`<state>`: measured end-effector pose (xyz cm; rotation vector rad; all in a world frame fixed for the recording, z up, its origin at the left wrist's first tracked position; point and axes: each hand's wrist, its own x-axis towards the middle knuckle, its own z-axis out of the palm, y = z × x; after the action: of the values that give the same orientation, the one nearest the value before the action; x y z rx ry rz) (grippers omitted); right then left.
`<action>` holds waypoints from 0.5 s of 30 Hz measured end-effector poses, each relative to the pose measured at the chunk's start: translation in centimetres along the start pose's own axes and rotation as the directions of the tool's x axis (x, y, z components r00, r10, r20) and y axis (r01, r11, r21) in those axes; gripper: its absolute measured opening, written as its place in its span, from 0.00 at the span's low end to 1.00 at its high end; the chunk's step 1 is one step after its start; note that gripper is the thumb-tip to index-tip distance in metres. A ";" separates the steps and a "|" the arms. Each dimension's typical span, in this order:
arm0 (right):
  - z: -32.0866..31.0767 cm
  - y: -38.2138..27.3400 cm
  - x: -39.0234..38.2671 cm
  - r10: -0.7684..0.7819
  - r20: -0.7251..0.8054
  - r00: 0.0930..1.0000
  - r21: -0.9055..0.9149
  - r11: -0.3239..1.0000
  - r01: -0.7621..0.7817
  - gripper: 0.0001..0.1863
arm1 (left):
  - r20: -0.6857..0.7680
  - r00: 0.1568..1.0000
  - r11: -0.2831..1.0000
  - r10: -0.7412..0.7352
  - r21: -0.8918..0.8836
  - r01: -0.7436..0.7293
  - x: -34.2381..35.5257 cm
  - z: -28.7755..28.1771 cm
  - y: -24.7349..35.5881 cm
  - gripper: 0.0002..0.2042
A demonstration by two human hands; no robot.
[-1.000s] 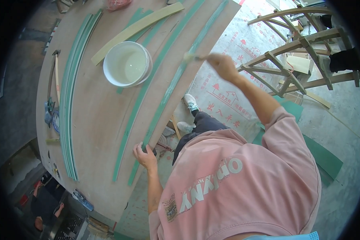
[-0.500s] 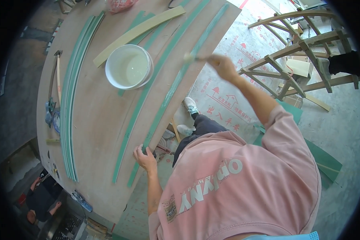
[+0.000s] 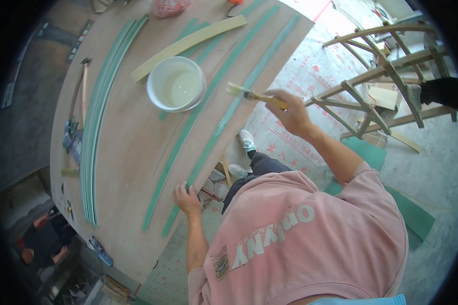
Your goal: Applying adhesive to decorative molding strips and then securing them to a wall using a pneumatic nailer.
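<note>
My right hand (image 3: 292, 115) grips a paintbrush (image 3: 257, 96) by its yellow handle, its pale bristles pointing left over the board. Beneath the brush runs a long green strip (image 3: 213, 136) with a wet, shiny coat on its upper length. At the near end of this strip, my left hand (image 3: 187, 200) has its fingers closed about the strip by the board's edge. A white bucket (image 3: 200, 94) of pale, creamy liquid stands left of the brush. Between bucket and coated strip lies a second green strip (image 3: 191, 122).
Stacked green strips (image 3: 94, 122) and a hammer (image 3: 84, 91) lie on the left of the wooden board (image 3: 132, 132). A curved pale strip (image 3: 188, 41) lies behind the bucket. Curved wooden frames (image 3: 376, 71) stand at right. Another person (image 3: 43, 241) is at lower left.
My right hand has drawn the paintbrush nearer to me and a little toward the bucket. My left hand stays at the strip's near end. The whole view has shifted slightly.
</note>
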<state>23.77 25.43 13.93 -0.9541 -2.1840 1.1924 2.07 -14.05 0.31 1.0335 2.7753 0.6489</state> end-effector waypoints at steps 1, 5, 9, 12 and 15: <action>-0.5 -2.1 1.0 0.055 -0.031 0.998 0.030 0.998 -0.054 0.12 | 0.010 0.999 0.998 0.040 0.053 -0.041 0.1 0.7 0.3 0.15; 0.6 -9.2 7.8 -0.204 0.042 0.978 -0.087 0.975 0.207 0.13 | 0.052 0.991 0.981 0.124 0.146 -0.131 2.2 2.6 4.0 0.16; 8.4 -9.7 15.9 -0.256 0.389 0.885 -0.337 0.855 0.395 0.11 | 0.048 0.990 0.985 0.131 0.107 -0.136 5.0 4.5 8.7 0.16; 13.1 -8.4 18.1 -0.212 0.529 0.822 -0.495 0.709 0.502 0.11 | 0.055 0.990 0.989 0.132 0.063 -0.135 6.0 4.6 10.6 0.18; 15.2 -8.1 18.8 -0.155 0.595 0.789 -0.570 0.611 0.549 0.10 | -0.050 0.993 0.994 0.108 0.009 -0.108 4.8 3.4 10.9 0.20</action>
<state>-1.57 28.58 14.50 -0.3858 -3.1906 0.3327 5.72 -2.36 2.12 1.1922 2.7812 0.6892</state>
